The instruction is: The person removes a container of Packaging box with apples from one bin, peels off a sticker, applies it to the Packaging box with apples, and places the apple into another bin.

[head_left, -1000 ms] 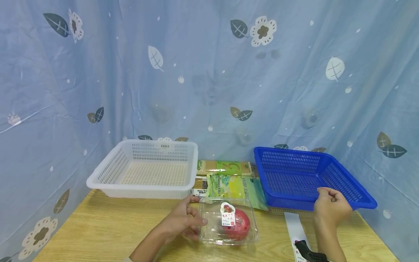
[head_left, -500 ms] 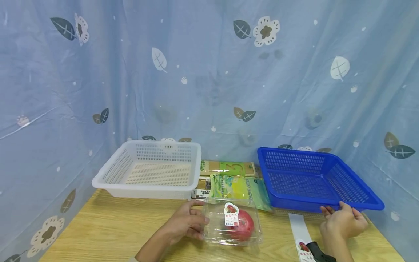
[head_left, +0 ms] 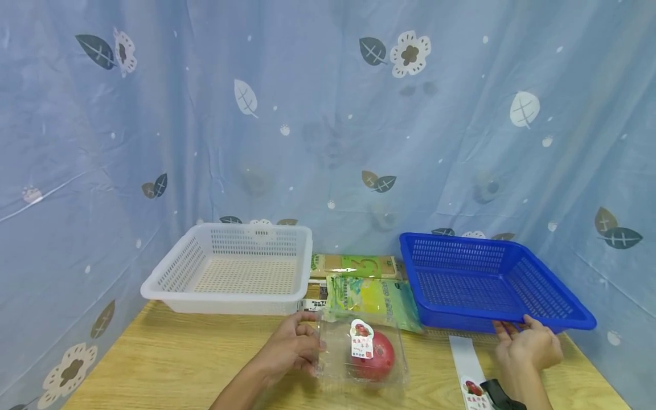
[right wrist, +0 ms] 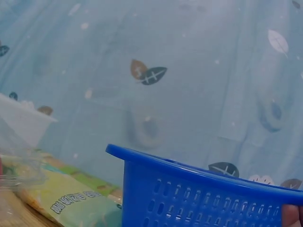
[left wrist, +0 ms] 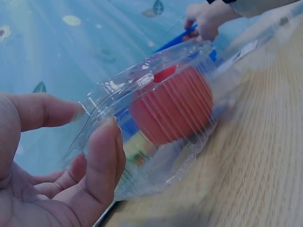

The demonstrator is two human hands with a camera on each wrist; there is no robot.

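A clear plastic clamshell box (head_left: 381, 373) with a red round fruit (head_left: 379, 354) inside lies on the wooden table (head_left: 169, 364). My left hand (head_left: 314, 341) grips the box's left edge. In the left wrist view the thumb and a finger of that hand (left wrist: 92, 118) pinch the box (left wrist: 156, 85) at its rim. My right hand (head_left: 517, 326) holds the front rim of the blue basket (head_left: 476, 285), thumb on top and fingers beneath. Only a fingertip shows at the lower right of the right wrist view, against the blue basket (right wrist: 203, 194).
A white basket (head_left: 169, 279) stands at the back left. Between the baskets lie a green packet (head_left: 374, 296) and a flat green-and-tan packet (head_left: 353, 265). A white strip with a fruit sticker (head_left: 463, 356) lies near my right wrist. Blue patterned curtain surrounds the table.
My right hand dropped from above the blue basket's near corner and now holds its front rim. My left hand stays on the clamshell box.
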